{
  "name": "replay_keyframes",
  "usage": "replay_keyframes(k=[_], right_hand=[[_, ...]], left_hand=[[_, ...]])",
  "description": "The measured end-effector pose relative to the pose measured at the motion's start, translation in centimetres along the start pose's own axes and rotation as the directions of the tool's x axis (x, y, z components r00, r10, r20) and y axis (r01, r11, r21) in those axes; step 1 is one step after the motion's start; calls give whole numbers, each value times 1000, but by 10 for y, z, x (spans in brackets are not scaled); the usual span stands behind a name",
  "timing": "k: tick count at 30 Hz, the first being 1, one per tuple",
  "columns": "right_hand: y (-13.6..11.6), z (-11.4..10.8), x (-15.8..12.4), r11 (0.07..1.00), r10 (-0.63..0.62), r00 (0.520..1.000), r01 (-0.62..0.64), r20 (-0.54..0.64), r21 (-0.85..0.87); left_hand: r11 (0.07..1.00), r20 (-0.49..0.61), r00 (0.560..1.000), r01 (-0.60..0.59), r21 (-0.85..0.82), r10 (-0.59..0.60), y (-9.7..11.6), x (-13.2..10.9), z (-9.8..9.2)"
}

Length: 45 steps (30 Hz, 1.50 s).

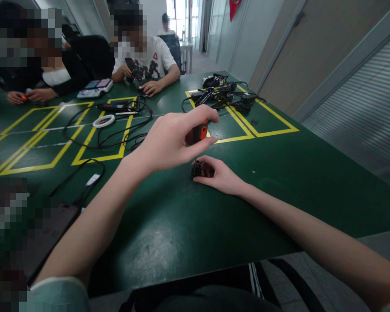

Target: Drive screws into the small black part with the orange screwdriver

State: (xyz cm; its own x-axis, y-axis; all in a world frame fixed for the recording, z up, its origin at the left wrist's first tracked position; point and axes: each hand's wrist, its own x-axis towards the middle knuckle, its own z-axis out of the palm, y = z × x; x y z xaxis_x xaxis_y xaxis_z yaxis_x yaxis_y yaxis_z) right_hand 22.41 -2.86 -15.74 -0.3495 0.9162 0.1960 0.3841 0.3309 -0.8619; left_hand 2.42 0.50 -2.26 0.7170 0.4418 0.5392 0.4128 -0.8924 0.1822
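Note:
My left hand (170,141) is raised above the green table (156,242), its fingers curled round the black and orange handle of a screwdriver (202,131). The tool stands about upright, and a bit of its thin shaft shows below the fingers. Beneath it, my right hand (222,177) pinches a small black part (196,169) at the tabletop. This part has a short tube-like post, close to the screwdriver's tip. Whether tip and part touch, I cannot tell. My fingers hide much of both things.
Tangled black cables and adapters (221,95) lie at the back right, with tiny dark pieces (254,122) nearby. A white ring (104,121) and a black pen-like tool (115,107) lie left among cables. Two people sit across the table; one person's hand (152,88) rests on it.

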Motion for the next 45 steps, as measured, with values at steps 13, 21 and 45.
replay_keyframes(k=[13,21,45], right_hand=[[0,-5,0,1000,-22,998,21,62,9],[0,-7,-1,999,-17,999,15,43,39],[2,-6,0,998,-2,999,-1,39,68]], left_hand=[[999,19,999,35,-1,-35,-1,0,0],[999,27,1000,7,-38,-6,1,0,-1],[999,9,999,45,26,-46,-3,0,-1]])
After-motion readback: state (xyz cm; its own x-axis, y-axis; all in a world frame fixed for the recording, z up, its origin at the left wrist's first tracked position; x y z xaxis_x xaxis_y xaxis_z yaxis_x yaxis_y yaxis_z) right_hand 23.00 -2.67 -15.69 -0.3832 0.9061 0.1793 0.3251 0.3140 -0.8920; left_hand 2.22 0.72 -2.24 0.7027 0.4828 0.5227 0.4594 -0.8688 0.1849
